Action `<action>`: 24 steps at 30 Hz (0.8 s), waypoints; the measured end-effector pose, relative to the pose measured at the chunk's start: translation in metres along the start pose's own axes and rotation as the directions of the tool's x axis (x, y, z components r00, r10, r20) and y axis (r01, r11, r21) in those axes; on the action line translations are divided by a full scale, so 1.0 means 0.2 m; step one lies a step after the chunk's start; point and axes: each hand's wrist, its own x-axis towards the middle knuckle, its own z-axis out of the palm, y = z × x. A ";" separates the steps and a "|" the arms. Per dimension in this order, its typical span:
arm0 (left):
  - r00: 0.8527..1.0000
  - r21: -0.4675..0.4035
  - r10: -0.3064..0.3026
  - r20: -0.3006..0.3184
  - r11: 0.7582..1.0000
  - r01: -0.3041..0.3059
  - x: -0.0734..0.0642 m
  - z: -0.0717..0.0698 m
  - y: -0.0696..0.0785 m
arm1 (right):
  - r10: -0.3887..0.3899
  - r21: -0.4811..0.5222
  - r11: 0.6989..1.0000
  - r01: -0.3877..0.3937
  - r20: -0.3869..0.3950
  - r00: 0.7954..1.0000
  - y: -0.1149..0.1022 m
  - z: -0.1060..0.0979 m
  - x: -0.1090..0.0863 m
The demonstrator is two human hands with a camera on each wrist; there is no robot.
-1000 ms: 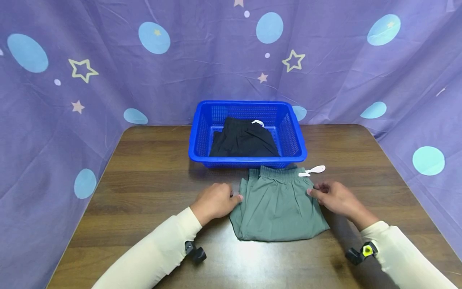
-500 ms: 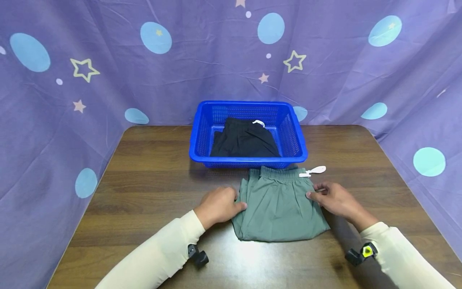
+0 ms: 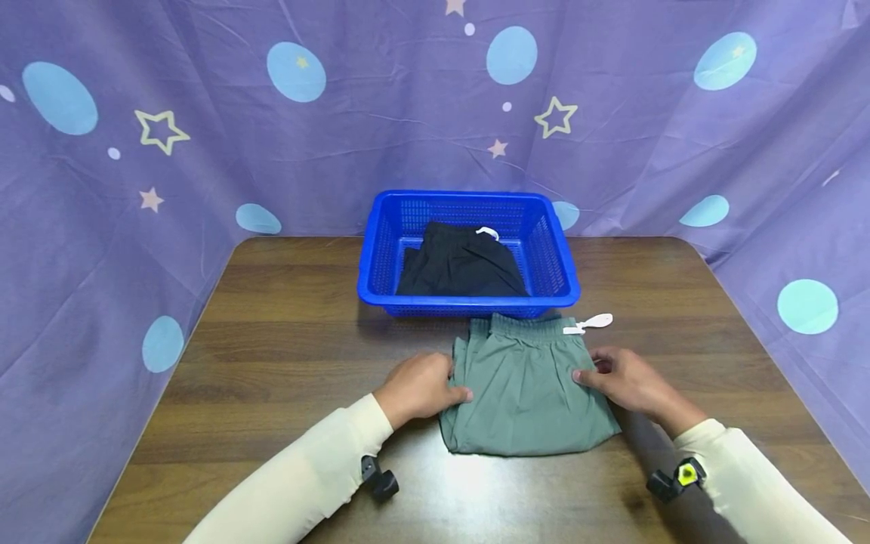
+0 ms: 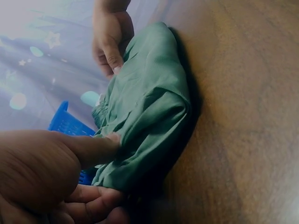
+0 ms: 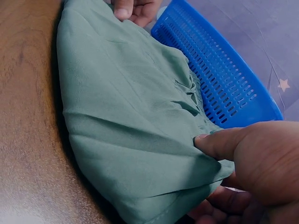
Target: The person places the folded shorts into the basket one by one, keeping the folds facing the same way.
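Observation:
A pair of folded green shorts lies on the table, its elastic waistband toward the basket and a white drawstring at the upper right corner. My left hand pinches the left edge, thumb on top and fingers under the cloth, as the left wrist view shows. At the right edge my right hand pinches the fabric the same way, its thumb pressing a crease into it. The shorts' lower edge rests close over the wood. Parts of the fingers are hidden beneath the fabric.
Just behind the shorts stands a blue plastic basket with perforated walls. Folded black shorts with a white drawstring lie inside it. A purple patterned curtain hangs behind the wooden table.
My left hand has slid slightly right and down along the shorts' left edge, its thumb further over the cloth. The right hand has moved slightly down and left. The shorts stay nearly in place.

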 end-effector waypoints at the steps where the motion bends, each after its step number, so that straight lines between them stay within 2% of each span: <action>1: 1.000 -0.004 0.002 0.003 1.000 -0.002 0.00 0.00 0.00 | -0.002 0.006 1.000 0.002 0.000 1.000 0.00 0.00 0.00; 6: 1.000 -0.013 0.006 0.011 1.000 -0.006 0.02 0.02 0.01 | -0.013 0.024 1.000 0.013 -0.007 1.000 0.00 0.01 -0.01; 10: 0.999 -0.016 0.037 0.004 0.999 -0.037 0.02 0.03 0.01 | -0.026 0.022 0.999 0.026 -0.022 0.999 -0.01 0.01 -0.01; 15: 0.996 -0.036 0.089 -0.029 0.995 -0.090 0.02 0.03 0.00 | -0.037 0.025 0.999 0.037 -0.034 0.999 -0.02 0.02 0.00; 19: 0.991 -0.041 0.115 -0.061 0.992 -0.118 0.02 0.02 -0.01 | -0.037 0.071 0.997 0.038 -0.015 0.999 -0.02 0.04 0.00; 24: 0.991 -0.059 0.116 -0.065 0.991 -0.120 0.03 0.01 0.00 | -0.034 0.102 0.994 0.037 -0.029 0.999 -0.02 0.04 0.00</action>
